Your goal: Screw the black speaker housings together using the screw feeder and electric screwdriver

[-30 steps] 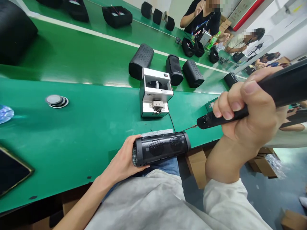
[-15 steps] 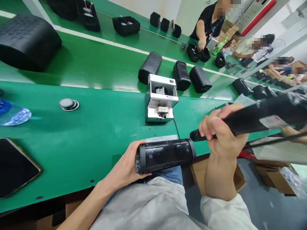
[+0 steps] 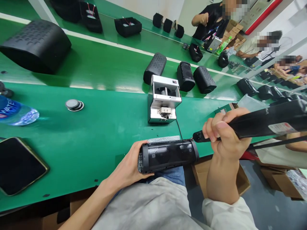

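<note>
Speaker housing (image 3: 169,155), a black perforated cylinder, lies crosswise at the table edge, just in front of the screw feeder (image 3: 164,99). Your right hand (image 3: 225,137) has lowered the electric screwdriver (image 3: 263,121). Its bit, clear of the cylinder a second ago, now meets the cylinder's right end, so it looks seated. Both hands are closed tight: your left hand (image 3: 128,166) wraps the other end cap and your right wraps the driver's barrel.

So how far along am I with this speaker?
Done: the speaker looks closed up, both round grilles in. In hand: your left hand steadies it while your right hand holds the screwdriver with its tip at the right end. Left: it lacks the textured cover seen on the speakers on the belt.
</note>
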### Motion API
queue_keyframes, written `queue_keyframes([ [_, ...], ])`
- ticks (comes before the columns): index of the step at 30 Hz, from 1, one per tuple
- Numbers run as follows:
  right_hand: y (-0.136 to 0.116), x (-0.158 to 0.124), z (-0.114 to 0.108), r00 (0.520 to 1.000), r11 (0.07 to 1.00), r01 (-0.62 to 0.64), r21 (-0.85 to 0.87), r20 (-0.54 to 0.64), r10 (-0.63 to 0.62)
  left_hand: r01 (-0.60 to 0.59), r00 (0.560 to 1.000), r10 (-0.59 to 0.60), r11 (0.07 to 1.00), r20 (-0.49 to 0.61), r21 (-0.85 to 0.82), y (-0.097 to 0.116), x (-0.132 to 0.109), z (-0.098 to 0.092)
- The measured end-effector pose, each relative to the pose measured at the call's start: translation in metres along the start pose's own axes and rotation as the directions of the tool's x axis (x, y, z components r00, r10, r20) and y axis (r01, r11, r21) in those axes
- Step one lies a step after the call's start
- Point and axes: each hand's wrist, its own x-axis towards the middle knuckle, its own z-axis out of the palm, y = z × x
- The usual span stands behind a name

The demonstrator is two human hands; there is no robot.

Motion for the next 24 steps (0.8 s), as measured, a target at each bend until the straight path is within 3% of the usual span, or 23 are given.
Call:
queue_keyframes([
  [4, -0.012, 0.012, 0.000, 0.997, 0.999, -0.038, -0.024, 0.061, 0.039, -0.042, 0.999, 0.042, 0.999, -0.005, 0.015, -0.001, 0.001, 0.001],
  [6, -0.028, 0.022, 0.004, 0.998, 0.999, 0.002, -0.047, 0.067, 0.001, -0.059, 0.998, 0.060, 0.998, -0.011, 0.018, -0.002, 0.001, 0.001],
  [10, -0.047, 0.046, 0.031, 0.983, 0.988, 0.141, -0.068, -0.111, -0.148, -0.087, 0.996, 0.087, 0.996, -0.011, 0.030, -0.003, 0.001, 0.002],
  [13, -0.030, 0.065, 0.059, 0.952, 0.967, 0.240, -0.084, -0.173, -0.251, -0.088, 0.996, 0.088, 0.995, -0.005, 0.050, -0.005, 0.000, 0.002],
  [16, 0.000, 0.081, 0.078, 0.951, 0.954, 0.250, -0.165, -0.144, -0.274, -0.083, 0.997, 0.083, 0.994, 0.002, 0.070, -0.005, -0.001, 0.003],
  [20, 0.027, 0.088, 0.083, 0.969, 0.959, 0.190, -0.212, -0.118, -0.218, -0.090, 0.996, 0.090, 0.994, 0.004, 0.070, -0.005, -0.001, 0.004],
  [24, 0.025, 0.086, 0.080, 0.966, 0.965, 0.188, -0.185, -0.144, -0.216, -0.090, 0.996, 0.090, 0.994, -0.002, 0.058, -0.004, -0.001, 0.004],
])
